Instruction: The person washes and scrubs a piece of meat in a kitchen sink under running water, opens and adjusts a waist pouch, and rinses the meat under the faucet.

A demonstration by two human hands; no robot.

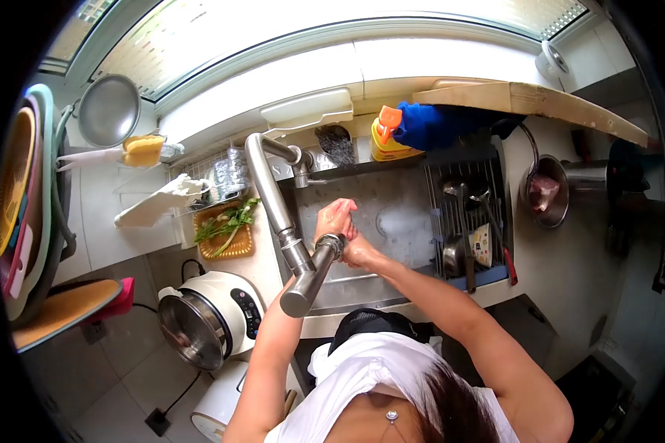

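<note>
My left hand point(335, 217) is over the sink point(410, 196), with its fingers curled and pressed together. My right hand point(359, 251) is wrapped around the left wrist, and both hands look wet. Close above the wrists is the outlet end of the metal faucet point(273, 188), which hides part of my left forearm. I cannot make out a stream of water. No object shows in either hand.
Right of the sink, a rack point(440, 221) holds ladles and a red-handled tool. A bowl with raw meat point(544, 193) stands farther right. To the left are a basket of greens point(225, 230) and a white cooker point(233, 310). A yellow bottle point(391, 150) stands behind.
</note>
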